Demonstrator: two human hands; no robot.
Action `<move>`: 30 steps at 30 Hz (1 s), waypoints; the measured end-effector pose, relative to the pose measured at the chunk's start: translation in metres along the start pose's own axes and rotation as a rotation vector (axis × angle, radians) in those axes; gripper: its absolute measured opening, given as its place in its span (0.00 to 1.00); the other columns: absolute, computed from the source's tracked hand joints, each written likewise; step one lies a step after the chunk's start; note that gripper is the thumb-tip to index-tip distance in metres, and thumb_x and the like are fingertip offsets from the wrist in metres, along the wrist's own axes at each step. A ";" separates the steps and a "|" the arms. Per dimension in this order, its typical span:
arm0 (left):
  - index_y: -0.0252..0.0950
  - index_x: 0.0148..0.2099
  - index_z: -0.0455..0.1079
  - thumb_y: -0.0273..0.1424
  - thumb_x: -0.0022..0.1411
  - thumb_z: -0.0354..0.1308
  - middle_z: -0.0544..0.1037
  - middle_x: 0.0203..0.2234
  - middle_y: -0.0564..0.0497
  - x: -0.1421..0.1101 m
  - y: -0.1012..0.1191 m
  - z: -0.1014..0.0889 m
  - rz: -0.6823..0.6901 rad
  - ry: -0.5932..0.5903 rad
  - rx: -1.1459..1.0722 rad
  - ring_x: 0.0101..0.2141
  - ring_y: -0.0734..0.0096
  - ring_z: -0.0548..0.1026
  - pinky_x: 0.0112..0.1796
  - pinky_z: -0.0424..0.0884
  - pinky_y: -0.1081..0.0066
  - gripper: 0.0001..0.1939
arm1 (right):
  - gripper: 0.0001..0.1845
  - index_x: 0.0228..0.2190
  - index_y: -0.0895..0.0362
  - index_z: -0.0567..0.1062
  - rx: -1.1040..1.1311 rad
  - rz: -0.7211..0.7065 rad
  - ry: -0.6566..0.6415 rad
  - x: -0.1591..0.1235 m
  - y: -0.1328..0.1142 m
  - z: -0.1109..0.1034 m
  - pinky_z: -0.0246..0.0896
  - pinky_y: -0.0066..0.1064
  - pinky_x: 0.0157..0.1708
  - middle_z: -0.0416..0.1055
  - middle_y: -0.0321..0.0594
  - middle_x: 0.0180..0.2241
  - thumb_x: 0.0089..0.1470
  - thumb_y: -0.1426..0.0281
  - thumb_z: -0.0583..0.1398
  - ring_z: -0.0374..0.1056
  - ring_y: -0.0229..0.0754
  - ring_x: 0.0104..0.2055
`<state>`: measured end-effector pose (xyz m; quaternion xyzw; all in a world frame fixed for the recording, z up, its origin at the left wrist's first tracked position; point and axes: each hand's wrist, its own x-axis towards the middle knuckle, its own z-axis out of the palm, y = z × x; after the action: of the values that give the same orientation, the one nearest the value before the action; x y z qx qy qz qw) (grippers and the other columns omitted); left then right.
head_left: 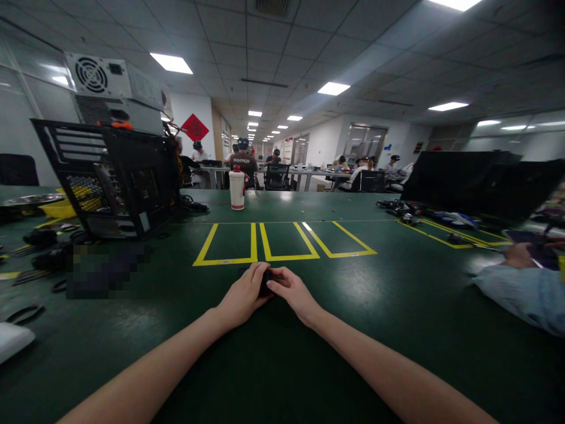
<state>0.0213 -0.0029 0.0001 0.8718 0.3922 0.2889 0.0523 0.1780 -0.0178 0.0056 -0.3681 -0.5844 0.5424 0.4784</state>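
Black object (265, 285), between left hand (245, 294) and right (295, 292)

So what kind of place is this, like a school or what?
Probably a computer workshop or training room: there's an open black metal computer case, a grey metal box with a round fan grille above it, and people sitting at long pale tables behind.

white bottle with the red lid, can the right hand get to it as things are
Probably, with a stretch: only flat yellow tape seems to lie between the right hand and white bottle, though that hand grips a small black object.
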 end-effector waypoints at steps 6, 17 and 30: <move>0.42 0.55 0.43 0.28 0.52 0.55 0.57 0.51 0.47 0.000 0.001 -0.001 -0.015 -0.014 0.008 0.48 0.61 0.64 0.45 0.65 0.59 0.31 | 0.14 0.35 0.54 0.67 0.003 -0.052 -0.002 -0.005 -0.005 0.002 0.60 0.36 0.44 0.66 0.36 0.38 0.43 0.70 0.60 0.63 0.41 0.44; 0.42 0.55 0.44 0.28 0.53 0.55 0.57 0.51 0.46 0.000 0.005 -0.006 -0.025 -0.036 0.013 0.49 0.60 0.64 0.45 0.65 0.58 0.31 | 0.16 0.40 0.54 0.67 -0.042 0.002 0.036 -0.002 -0.002 0.000 0.57 0.38 0.46 0.65 0.39 0.43 0.46 0.67 0.58 0.61 0.42 0.47; 0.41 0.55 0.44 0.29 0.53 0.55 0.57 0.51 0.46 0.001 0.001 -0.001 -0.006 -0.004 0.004 0.49 0.59 0.63 0.46 0.64 0.58 0.30 | 0.09 0.33 0.54 0.66 -0.023 -0.069 0.003 -0.004 -0.005 0.004 0.59 0.36 0.44 0.64 0.36 0.39 0.45 0.71 0.58 0.62 0.42 0.46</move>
<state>0.0216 -0.0031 0.0017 0.8712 0.3952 0.2864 0.0523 0.1762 -0.0237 0.0097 -0.3541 -0.6021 0.5184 0.4933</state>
